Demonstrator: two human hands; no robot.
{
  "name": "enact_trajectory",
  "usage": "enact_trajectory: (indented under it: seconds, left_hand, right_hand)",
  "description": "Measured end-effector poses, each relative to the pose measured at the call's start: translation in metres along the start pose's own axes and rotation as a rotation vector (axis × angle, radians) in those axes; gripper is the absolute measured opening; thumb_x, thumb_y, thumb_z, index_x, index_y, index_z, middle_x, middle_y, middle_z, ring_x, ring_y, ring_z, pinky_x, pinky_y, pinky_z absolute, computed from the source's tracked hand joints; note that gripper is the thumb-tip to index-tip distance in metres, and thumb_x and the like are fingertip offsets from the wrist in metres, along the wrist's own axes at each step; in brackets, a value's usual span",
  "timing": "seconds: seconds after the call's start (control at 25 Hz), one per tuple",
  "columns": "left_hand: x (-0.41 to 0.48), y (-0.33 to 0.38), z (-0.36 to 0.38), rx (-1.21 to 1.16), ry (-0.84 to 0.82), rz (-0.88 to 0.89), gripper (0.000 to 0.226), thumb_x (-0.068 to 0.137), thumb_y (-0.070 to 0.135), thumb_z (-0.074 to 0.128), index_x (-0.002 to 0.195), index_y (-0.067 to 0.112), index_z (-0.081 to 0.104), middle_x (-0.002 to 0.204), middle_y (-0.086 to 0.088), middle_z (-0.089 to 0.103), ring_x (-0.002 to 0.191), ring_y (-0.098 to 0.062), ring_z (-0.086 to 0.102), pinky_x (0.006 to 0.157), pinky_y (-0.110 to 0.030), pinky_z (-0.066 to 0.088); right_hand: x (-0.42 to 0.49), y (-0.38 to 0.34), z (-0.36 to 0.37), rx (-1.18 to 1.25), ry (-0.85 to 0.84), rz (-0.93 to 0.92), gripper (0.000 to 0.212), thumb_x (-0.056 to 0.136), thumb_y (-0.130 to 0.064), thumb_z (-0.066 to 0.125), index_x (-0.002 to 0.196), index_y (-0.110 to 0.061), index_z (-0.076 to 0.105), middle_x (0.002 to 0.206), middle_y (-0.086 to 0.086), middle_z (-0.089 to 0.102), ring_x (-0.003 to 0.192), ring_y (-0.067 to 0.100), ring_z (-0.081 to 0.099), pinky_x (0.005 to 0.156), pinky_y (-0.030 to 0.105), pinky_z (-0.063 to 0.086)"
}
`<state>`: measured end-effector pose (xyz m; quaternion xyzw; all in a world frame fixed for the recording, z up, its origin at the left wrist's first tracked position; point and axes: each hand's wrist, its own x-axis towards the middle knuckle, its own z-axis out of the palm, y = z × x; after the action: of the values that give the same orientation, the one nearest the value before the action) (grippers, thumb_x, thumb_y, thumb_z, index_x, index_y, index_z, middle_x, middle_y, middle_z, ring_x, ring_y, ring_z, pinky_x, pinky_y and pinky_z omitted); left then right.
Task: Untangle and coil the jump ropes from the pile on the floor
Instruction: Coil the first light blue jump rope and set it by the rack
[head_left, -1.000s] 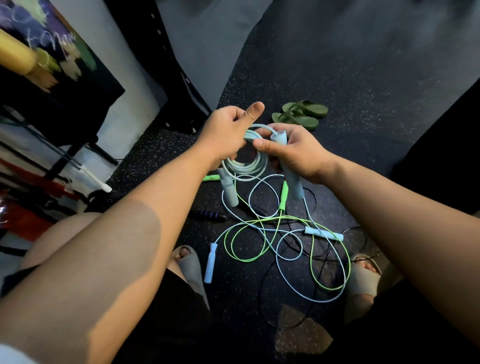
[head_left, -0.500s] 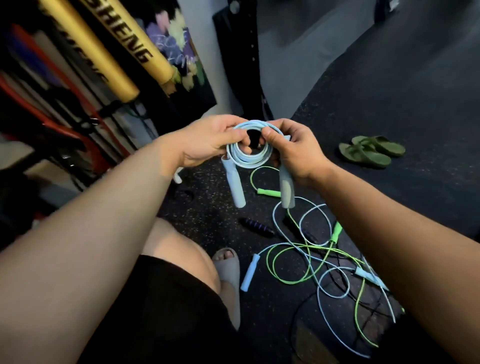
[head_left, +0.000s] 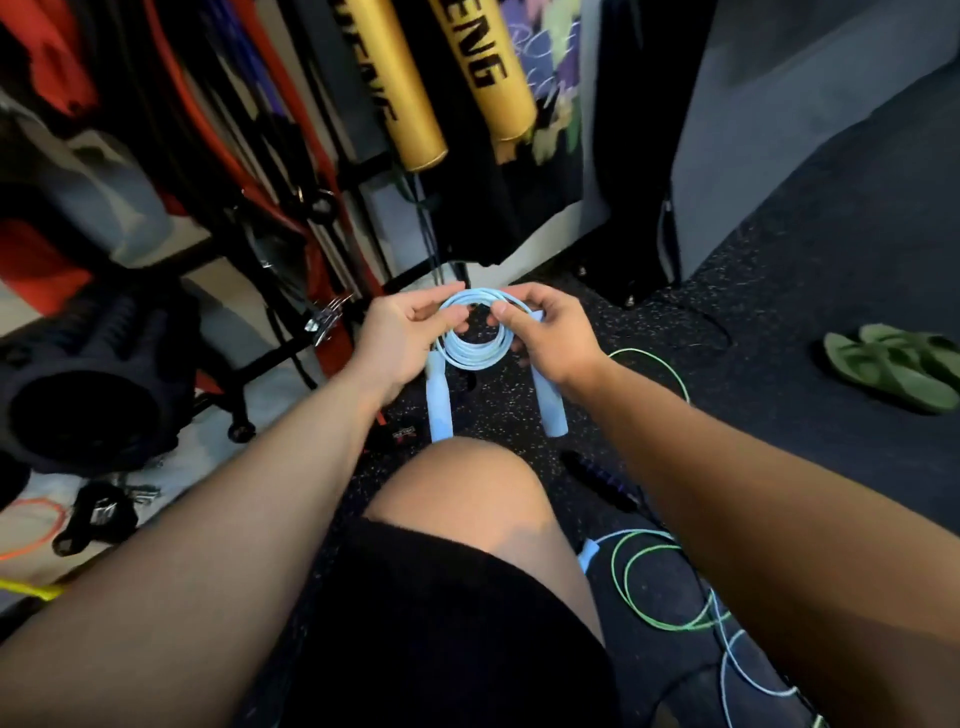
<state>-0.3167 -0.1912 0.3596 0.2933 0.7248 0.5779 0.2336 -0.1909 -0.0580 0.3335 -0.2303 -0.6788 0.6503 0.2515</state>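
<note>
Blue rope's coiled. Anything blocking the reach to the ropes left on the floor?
Nothing visible does. The green rope and a pale blue rope lie uncovered on the floor right of the knee, partly hidden by the right forearm. The left hand and right hand hold the coil.

Both arms are bare and stretched forward. The left forearm (head_left: 234, 519) and right forearm (head_left: 753, 493) converge above a raised knee (head_left: 467, 488). The left hand (head_left: 400, 338) and right hand (head_left: 553, 338) are level and close together, not touching. The left thumb lies along the top of the coil (head_left: 475, 361), with the fingers curled under its near side. The right hand pinches the coil's other side with thumb and forefinger, the other fingers curled. Both wrists are roughly straight, with the backs of the hands facing up.
</note>
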Motion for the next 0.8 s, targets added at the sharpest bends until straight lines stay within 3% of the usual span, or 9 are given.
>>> enact_trajectory:
  seconds: [0.16, 0.28, 0.44, 0.6, 0.8]
  left_hand:
    - [0.008, -0.051, -0.027, 0.026, 0.149, -0.027, 0.035, 0.088, 0.008, 0.075, 0.121, 0.018, 0.072, 0.111, -0.006, 0.076, 0.104, -0.02, 0.072, 0.101, -0.032, 0.053]
    - [0.015, -0.084, -0.042, 0.025, 0.237, -0.062, 0.034, 0.09, 0.006, 0.072, 0.124, 0.01, 0.07, 0.111, -0.006, 0.076, 0.103, -0.02, 0.073, 0.102, -0.034, 0.054]
    - [0.024, -0.118, -0.063, 0.087, 0.285, -0.091, 0.031, 0.095, 0.011, 0.067, 0.126, 0.015, 0.07, 0.102, 0.013, 0.075, 0.095, -0.004, 0.072, 0.1, -0.032, 0.054]
    - [0.037, -0.134, -0.068, 0.145, 0.347, -0.089, 0.029, 0.096, 0.016, 0.066, 0.125, 0.02, 0.072, 0.117, 0.009, 0.073, 0.113, -0.008, 0.068, 0.108, -0.033, 0.048]
    - [0.053, -0.152, -0.072, 0.082, 0.394, -0.145, 0.027, 0.094, 0.018, 0.071, 0.121, 0.022, 0.074, 0.116, 0.005, 0.074, 0.109, -0.008, 0.069, 0.107, -0.032, 0.049]
  right_hand:
    - [0.025, 0.031, 0.042, -0.019, -0.064, 0.041, 0.017, 0.096, -0.016, 0.065, 0.108, -0.004, 0.07, 0.08, -0.003, 0.07, 0.061, 0.0, 0.058, 0.055, 0.014, 0.046]
    - [0.045, 0.051, 0.068, -0.028, -0.133, 0.108, 0.017, 0.096, -0.019, 0.066, 0.108, -0.007, 0.07, 0.082, -0.002, 0.071, 0.066, 0.011, 0.057, 0.05, 0.02, 0.047]
    - [0.07, 0.08, 0.099, -0.06, -0.2, 0.12, 0.015, 0.095, -0.021, 0.067, 0.106, -0.012, 0.07, 0.088, 0.001, 0.073, 0.067, -0.002, 0.062, 0.061, 0.015, 0.049]
    - [0.09, 0.095, 0.11, -0.077, -0.221, 0.13, 0.018, 0.095, -0.023, 0.068, 0.11, -0.013, 0.07, 0.09, 0.002, 0.074, 0.068, -0.003, 0.062, 0.063, 0.015, 0.048]
    - [0.112, 0.116, 0.119, -0.123, -0.242, 0.075, 0.021, 0.094, -0.023, 0.068, 0.111, -0.011, 0.071, 0.089, -0.002, 0.073, 0.068, -0.005, 0.061, 0.066, 0.016, 0.047]
